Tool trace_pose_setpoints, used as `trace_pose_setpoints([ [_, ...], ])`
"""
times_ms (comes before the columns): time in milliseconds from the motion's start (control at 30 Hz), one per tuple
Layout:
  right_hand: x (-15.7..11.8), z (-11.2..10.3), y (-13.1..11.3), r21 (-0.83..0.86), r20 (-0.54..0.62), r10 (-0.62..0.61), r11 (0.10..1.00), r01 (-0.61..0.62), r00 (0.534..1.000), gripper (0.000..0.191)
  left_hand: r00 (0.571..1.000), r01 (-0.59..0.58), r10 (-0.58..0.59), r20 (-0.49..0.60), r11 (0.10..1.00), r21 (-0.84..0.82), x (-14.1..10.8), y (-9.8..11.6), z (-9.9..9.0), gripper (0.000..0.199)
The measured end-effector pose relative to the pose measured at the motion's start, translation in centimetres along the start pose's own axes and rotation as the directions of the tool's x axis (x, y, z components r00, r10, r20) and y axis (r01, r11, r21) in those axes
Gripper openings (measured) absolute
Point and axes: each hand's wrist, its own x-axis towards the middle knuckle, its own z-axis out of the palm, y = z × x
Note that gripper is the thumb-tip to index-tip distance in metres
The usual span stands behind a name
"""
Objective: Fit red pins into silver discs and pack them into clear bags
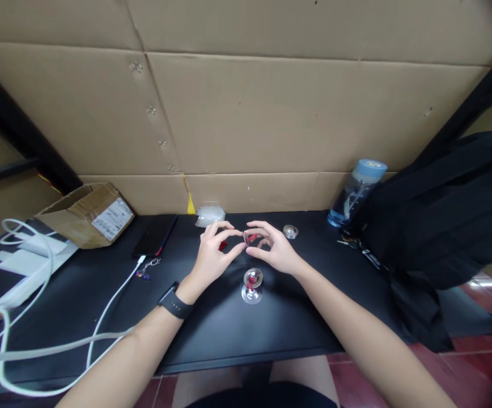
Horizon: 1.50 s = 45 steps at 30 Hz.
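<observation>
Pinching a small shiny piece [246, 238] between two hands

The left hand [219, 249] has its thumb and forefinger closed on one side of the piece; the right hand [275, 249] grips the other side with its fingertips. It is held over the black table [212, 334], just beyond a shiny round dish [258, 276] with something red in it. Farther right stands a blue-lidded bottle [350, 195]; pale print on the lid and marks down its side are too small to read. At far left, a cardboard box [78, 218] bears a white label [112, 218], its barcode and lettering illegible.
</observation>
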Motion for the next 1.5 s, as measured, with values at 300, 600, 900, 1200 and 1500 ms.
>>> trace_pose_setpoints([
  [300,0.0,0.5,0.1,0.042,0.036,0.016,0.999,-0.018,0.999,0.060,0.995,-0.092,0.089,0.037,0.991,0.101,-0.1,0.1,-0.1,0.011],
  [600,0.8,-6.8,1.3,-0.705,-0.182,-0.070,0.704,-0.081,0.981,0.031,0.993,-0.082,0.059,0.103,0.969,0.233,1.7,-5.0,-4.4,0.013],
  [900,0.1,-10.1,2.3,-0.828,-0.278,0.243,0.429,-0.360,0.929,0.029,0.973,-0.127,0.064,0.221,0.950,0.285,1.3,-8.5,-4.0,0.012],
  [1200,0.1,-10.2,2.3,-0.838,-0.310,0.302,0.361,-0.409,0.902,0.025,0.953,-0.124,0.050,0.300,0.965,0.231,1.2,-8.7,-3.5,0.013],
  [1500,0.1,-10.4,2.3,-0.837,-0.307,0.327,0.354,-0.417,0.894,0.026,0.948,-0.134,0.037,0.315,0.947,0.293,1.0,-8.3,-3.4,0.011],
])
